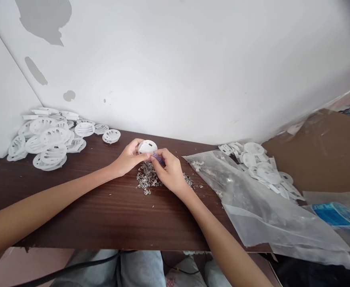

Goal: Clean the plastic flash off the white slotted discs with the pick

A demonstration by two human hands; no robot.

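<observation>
My left hand (129,156) grips a round white plastic disc (147,146) by its left edge, holding it just above the dark wooden table (103,211). My right hand (170,169) is closed around a small purple tool (158,158) whose tip sits against the disc's lower right edge. Directly under both hands lies a small heap of tiny metal pieces (147,179).
A pile of white slotted plastic discs (50,135) lies at the table's back left by the white wall. A clear plastic bag (252,199) spreads over the right side, with more white plastic parts (261,165) behind it. Brown cardboard (327,151) lies at the far right.
</observation>
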